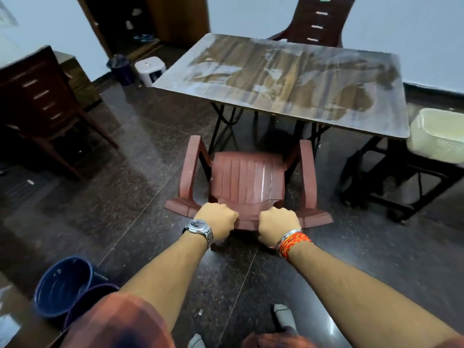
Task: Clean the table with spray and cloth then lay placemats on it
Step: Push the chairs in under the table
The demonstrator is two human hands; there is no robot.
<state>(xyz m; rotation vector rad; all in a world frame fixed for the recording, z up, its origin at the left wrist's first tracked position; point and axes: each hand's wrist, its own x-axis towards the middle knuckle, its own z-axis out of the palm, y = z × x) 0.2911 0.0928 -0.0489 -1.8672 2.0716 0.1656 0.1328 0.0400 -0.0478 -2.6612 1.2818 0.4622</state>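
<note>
Both hands grip the top edge of a reddish-brown plastic chair with armrests (247,182). The left hand (218,222) is curled tight around the chair's back edge, and it has a silver metal wristwatch (199,228) just behind it. The right hand (278,226) is curled tight around the same edge, just beside the left one, with a bunch of red and orange thread bands (293,243) on its wrist.

The chair faces the brown wood-look worktop with thin black metal legs (283,86). The chair's seat sits in front of the near edge of the worktop. The top of the worktop has pale, cloudy streaks and patches over much of it (they look wet or dusty, I cannot tell which).

A second dark brown plastic chair (319,21) stands at the far side of the worktop. A third dark brown chair (42,101) stands well apart on the left. A pale cream plastic basket (439,134) sits just beside the right end of the worktop. Two dark blue round buckets (67,287) stand on the shiny dark stone floor (125,197) near the person's left arm.
</note>
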